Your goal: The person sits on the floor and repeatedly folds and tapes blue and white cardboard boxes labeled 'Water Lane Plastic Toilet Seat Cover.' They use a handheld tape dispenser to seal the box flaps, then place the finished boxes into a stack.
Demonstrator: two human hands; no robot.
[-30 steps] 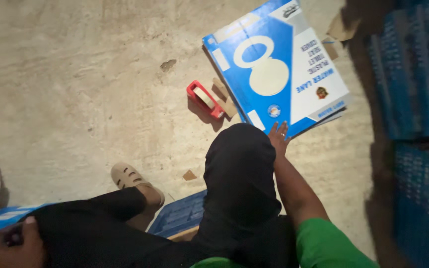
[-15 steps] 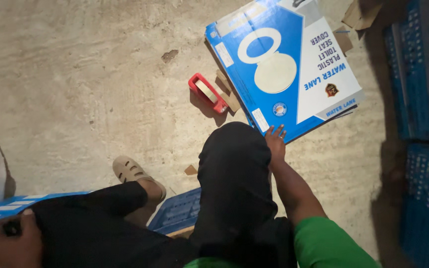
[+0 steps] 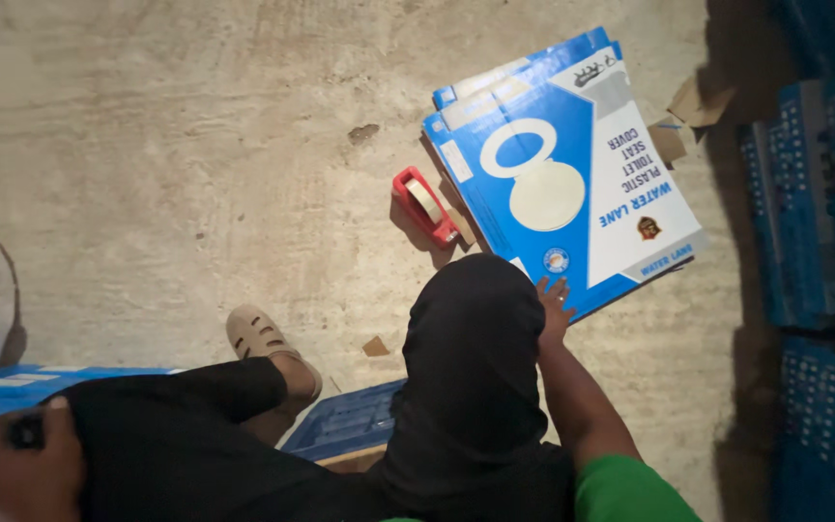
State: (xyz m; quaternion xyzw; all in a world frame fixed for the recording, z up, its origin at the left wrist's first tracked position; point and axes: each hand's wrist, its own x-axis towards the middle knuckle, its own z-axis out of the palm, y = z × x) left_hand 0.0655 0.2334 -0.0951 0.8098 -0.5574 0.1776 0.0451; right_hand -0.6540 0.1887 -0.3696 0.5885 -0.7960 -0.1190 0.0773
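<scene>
Blue and white flattened cartons (image 3: 572,193) lie stacked on the concrete floor (image 3: 176,174) in the upper right of the frame, the top one printed with a pale oval seat shape. The right hand (image 3: 553,309) sits at the centre right, just below the cartons' lower edge, fingers spread and loose, the fingertips touching or nearly touching that near edge; it grips nothing. A black-clad knee (image 3: 471,329) stands just left of this hand.

A red tape dispenser (image 3: 424,205) with a pale roll rests on the floor beside the cartons' left edge, above the knee and apart from the right hand.

At the lower left corner, the left hand (image 3: 16,474) is closed around a small dark object (image 3: 26,432), too little of it showing to name. It lies over another blue carton (image 3: 2,387) at the frame's left edge, well apart from the stack. A beige sandal (image 3: 263,340) shows between the two hands, and dark blue crates (image 3: 814,232) line the right edge.
</scene>
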